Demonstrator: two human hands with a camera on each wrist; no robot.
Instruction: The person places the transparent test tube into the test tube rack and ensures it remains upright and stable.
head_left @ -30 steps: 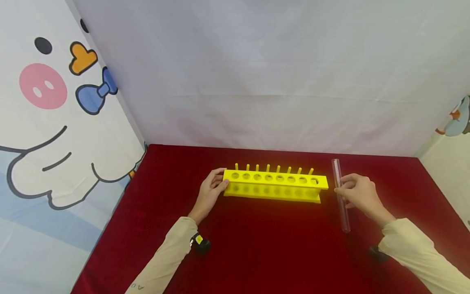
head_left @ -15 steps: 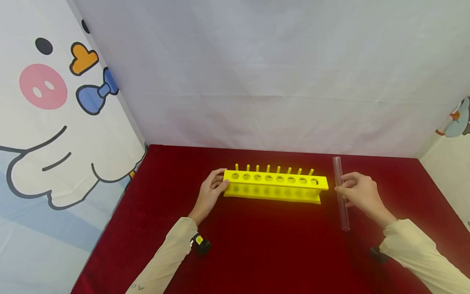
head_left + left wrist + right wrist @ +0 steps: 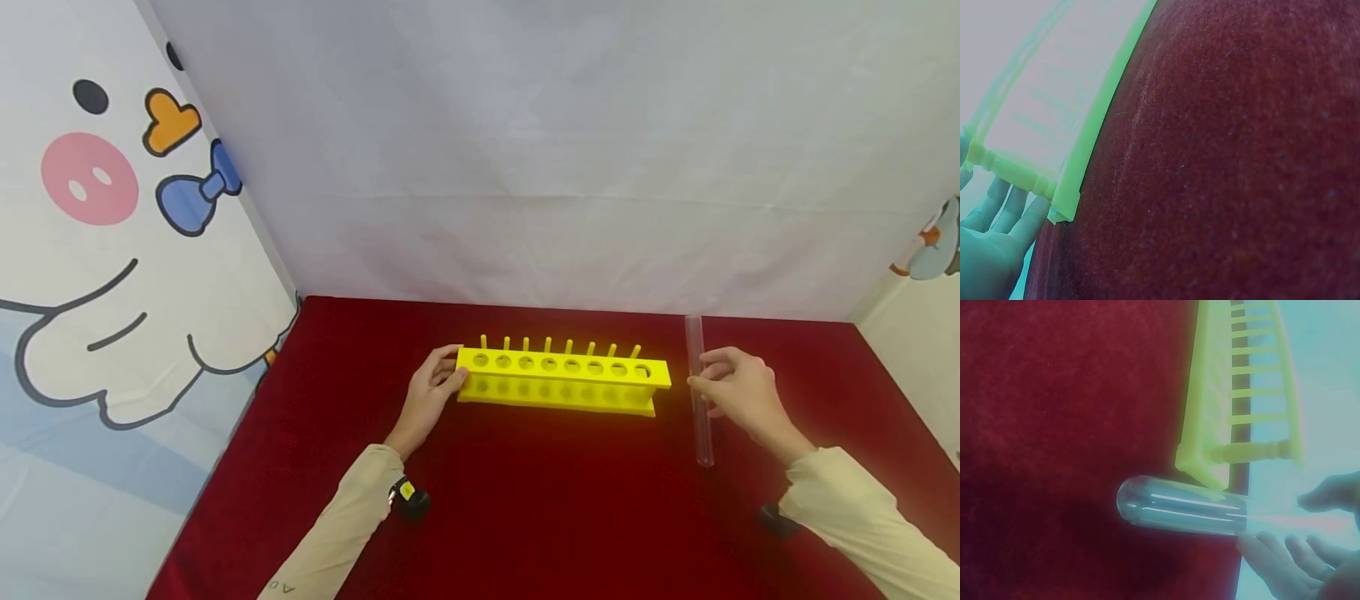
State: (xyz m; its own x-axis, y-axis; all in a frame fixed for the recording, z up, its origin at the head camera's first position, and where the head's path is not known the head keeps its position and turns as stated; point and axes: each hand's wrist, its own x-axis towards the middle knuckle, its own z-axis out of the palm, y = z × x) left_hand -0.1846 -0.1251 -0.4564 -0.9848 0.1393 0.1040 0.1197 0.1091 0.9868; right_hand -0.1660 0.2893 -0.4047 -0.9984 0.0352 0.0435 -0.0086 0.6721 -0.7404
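Note:
A yellow test tube rack (image 3: 555, 392) stands on the red cloth, with a row of round holes along its top and several pegs behind them. My left hand (image 3: 431, 392) grips its left end, thumb at the front; in the left wrist view the fingers (image 3: 1013, 212) lie against the end post. Just right of the rack, my right hand (image 3: 738, 396) pinches a clear glass test tube (image 3: 701, 433) between thumb and fingers. The tube points rounded end down, which the right wrist view shows close beside the rack's right end (image 3: 1200, 462).
Red cloth (image 3: 555, 517) covers the table. A white curtain (image 3: 555, 167) hangs behind its far edge, and a cartoon-printed panel (image 3: 112, 250) stands along the left side. Each wrist carries a dark strapped device (image 3: 412, 500).
My right hand has shifted slightly right, and the test tube has tipped closer to upright, its lower end rising in the view. The left hand and the rack stay in place.

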